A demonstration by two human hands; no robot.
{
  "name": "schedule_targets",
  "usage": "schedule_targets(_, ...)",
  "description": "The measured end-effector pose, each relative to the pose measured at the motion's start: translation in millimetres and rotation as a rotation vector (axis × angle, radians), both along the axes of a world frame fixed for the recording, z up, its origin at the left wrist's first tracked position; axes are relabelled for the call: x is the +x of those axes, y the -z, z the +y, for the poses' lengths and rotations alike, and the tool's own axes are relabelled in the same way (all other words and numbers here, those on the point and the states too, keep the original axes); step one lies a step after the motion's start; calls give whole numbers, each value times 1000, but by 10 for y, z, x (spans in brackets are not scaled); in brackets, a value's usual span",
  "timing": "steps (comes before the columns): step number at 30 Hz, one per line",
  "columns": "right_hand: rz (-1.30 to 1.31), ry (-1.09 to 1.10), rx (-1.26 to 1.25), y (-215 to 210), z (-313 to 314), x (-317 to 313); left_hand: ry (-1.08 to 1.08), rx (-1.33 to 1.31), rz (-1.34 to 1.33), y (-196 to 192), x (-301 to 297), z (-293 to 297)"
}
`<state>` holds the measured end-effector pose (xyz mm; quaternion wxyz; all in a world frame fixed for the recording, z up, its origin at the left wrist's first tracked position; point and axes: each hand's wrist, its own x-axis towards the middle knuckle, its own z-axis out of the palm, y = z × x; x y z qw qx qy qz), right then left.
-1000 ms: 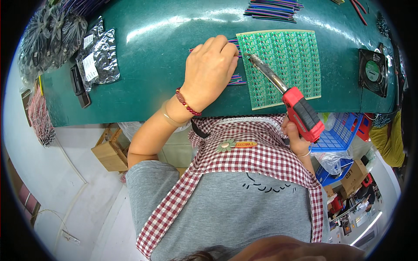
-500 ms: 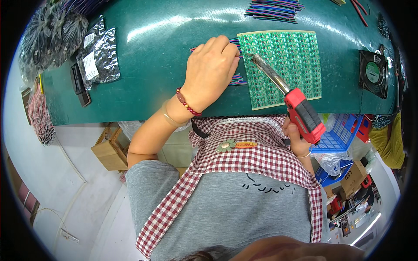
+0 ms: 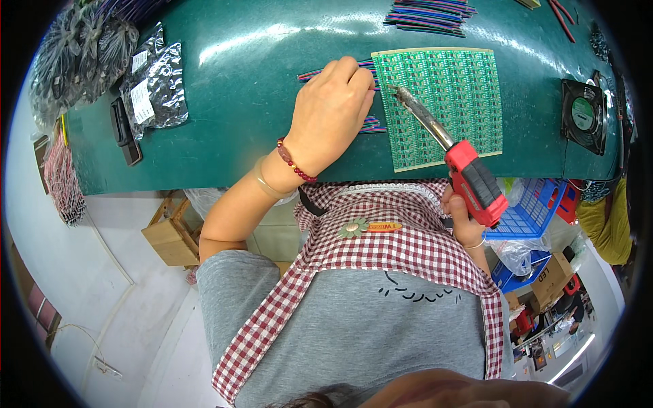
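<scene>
My left hand [image 3: 333, 109] is closed at the left edge of a green circuit board panel [image 3: 456, 88]. Thin multicoloured wires [image 3: 309, 74] stick out past its knuckles, and more wires [image 3: 372, 127] lie beside its thumb side. The fingertips are hidden beneath the hand, but it appears to pinch wires against the board edge. In my right hand [image 3: 464, 221] is a red and black soldering gun [image 3: 476, 183], gripped by its handle. The gun's metal barrel slants up and left over the panel, its tip close to the left column of boards, near my left fingers.
A bundle of coloured wires [image 3: 432, 16] lies at the far side of the green table [image 3: 238, 102]. Black plastic bags [image 3: 156, 95] sit at left, and a small black fan [image 3: 583, 114] stands at right. Below the table edge is a blue basket [image 3: 530, 211].
The soldering gun's tip has shifted very slightly to the right and down. My left hand stays almost in place.
</scene>
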<state>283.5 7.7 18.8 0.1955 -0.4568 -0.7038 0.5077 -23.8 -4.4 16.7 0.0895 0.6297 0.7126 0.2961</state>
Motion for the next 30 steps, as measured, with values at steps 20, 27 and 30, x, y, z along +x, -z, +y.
schedule_targets(20,172,-47,-51,-9,5,-37,6,5,-28,-14,-2,-7)
schedule_targets(27,157,-87,22,37,11,-42,12,-2,33,-36,-1,-17)
schedule_targets(30,136,-89,31,24,14,-12,10,15,137,-152,-13,-45)
